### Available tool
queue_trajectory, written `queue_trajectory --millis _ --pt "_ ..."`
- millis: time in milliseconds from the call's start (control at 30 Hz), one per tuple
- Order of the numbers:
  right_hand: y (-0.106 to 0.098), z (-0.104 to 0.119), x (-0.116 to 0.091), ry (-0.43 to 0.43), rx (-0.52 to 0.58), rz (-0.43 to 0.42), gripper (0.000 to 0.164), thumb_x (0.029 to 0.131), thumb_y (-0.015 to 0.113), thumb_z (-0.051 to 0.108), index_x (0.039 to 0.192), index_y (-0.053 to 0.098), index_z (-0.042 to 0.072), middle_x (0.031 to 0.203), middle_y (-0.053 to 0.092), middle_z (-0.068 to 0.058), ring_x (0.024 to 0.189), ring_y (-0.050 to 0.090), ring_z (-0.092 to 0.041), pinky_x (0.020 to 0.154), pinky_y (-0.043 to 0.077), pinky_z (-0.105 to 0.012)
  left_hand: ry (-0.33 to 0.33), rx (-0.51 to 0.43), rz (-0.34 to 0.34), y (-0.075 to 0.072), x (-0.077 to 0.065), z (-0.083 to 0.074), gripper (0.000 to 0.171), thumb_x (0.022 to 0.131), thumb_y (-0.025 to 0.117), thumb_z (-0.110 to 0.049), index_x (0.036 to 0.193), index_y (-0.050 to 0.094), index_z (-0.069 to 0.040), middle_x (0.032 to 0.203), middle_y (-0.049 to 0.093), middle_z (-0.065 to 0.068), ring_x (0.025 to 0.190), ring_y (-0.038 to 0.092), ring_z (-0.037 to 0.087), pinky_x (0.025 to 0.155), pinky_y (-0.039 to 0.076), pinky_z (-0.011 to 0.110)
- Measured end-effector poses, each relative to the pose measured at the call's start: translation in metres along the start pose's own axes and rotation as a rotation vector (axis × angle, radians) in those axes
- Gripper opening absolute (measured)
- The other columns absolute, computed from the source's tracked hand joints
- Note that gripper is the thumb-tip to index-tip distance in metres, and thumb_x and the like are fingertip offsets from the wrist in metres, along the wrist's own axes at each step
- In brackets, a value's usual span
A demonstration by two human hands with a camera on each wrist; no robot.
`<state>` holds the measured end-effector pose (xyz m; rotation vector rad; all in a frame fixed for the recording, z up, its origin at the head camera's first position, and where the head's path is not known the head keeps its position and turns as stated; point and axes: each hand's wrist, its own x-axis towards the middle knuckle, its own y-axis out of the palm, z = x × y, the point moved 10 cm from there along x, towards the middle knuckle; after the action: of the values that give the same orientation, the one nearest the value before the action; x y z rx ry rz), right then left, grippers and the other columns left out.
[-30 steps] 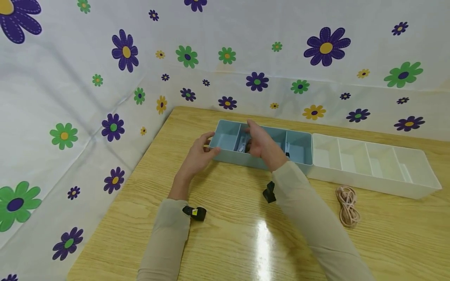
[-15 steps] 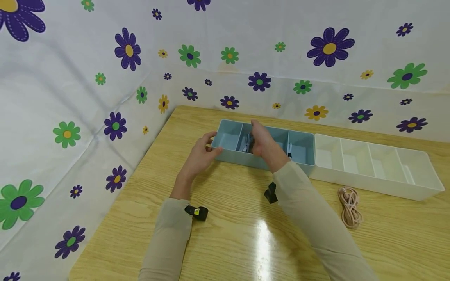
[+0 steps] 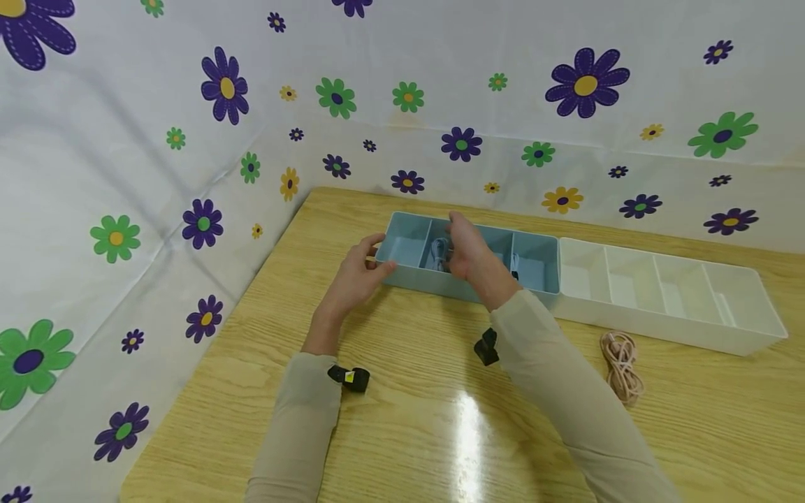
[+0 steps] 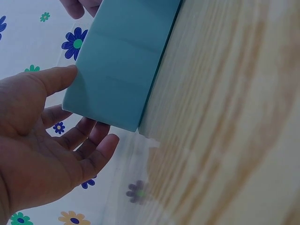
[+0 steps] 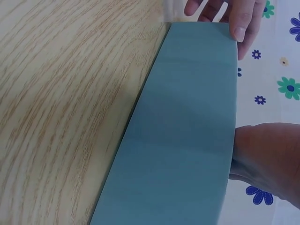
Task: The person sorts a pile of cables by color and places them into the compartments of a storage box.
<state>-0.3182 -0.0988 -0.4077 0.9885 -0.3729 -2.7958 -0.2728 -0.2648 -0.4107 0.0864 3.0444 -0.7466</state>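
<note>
A light blue divided box stands near the back of the table. My left hand holds its left end, thumb at the front rim and fingers around the end wall, as the left wrist view also shows. My right hand reaches down into the box past its front rim. Beside those fingers, in the second compartment from the left, lies a coiled grey-blue cable. The box wall hides the right fingertips in the right wrist view, so I cannot tell whether they grip the cable. A thin cable with a black end sits in the right compartment.
A white divided box adjoins the blue one's right end. In front of it, a bundled pinkish cable lies on the wooden table. A flower-print sheet hangs behind and to the left.
The coiled cable in the blue box has shifted and shows more fully now beside the right hand. The right hand has moved slightly right; the left hand stays at the box end.
</note>
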Motion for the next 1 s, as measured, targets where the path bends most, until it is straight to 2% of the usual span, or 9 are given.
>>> queue_trajectory --millis 167,500,833,1000 --pt "0.002 -0.001 -0.003 -0.005 0.001 0.018 0.059 0.109 0.029 0.041 0.159 0.020 0.010 0.166 0.003 -0.013 0.153 0.003 -0.031 0.121 0.008 -0.046 0.001 0.000 0.001 -0.001 0.001 0.001 0.060 0.101 0.059 -0.021 0.153 0.033 -0.008 0.138 0.042 0.023 0.110 0.051 0.033 0.092 0.047 0.044" --pt "0.001 -0.002 -0.004 -0.024 0.011 0.023 0.061 0.109 0.030 0.042 0.159 0.019 0.010 0.166 0.007 -0.014 0.152 0.007 -0.031 0.121 0.012 -0.044 0.001 -0.006 0.005 -0.001 0.002 0.002 0.060 0.101 0.058 -0.021 0.154 0.033 -0.009 0.136 0.042 0.022 0.109 0.050 0.032 0.091 0.046 0.042" --pt "-0.003 -0.001 -0.011 -0.041 0.013 0.091 0.061 0.109 0.027 0.042 0.160 0.015 0.011 0.165 0.006 -0.017 0.152 0.007 -0.032 0.122 0.011 -0.042 -0.004 -0.012 0.013 0.004 0.001 -0.001 0.059 0.102 0.058 -0.023 0.154 0.032 -0.010 0.138 0.042 0.021 0.110 0.049 0.032 0.092 0.045 0.043" --pt "0.000 0.000 -0.014 -0.050 0.009 0.122 0.062 0.109 0.027 0.042 0.160 0.013 0.011 0.165 0.008 -0.018 0.152 0.008 -0.032 0.121 0.012 -0.042 -0.011 -0.004 0.002 0.000 -0.001 0.001 0.060 0.101 0.058 -0.023 0.154 0.033 -0.011 0.138 0.042 0.020 0.110 0.049 0.032 0.093 0.045 0.043"
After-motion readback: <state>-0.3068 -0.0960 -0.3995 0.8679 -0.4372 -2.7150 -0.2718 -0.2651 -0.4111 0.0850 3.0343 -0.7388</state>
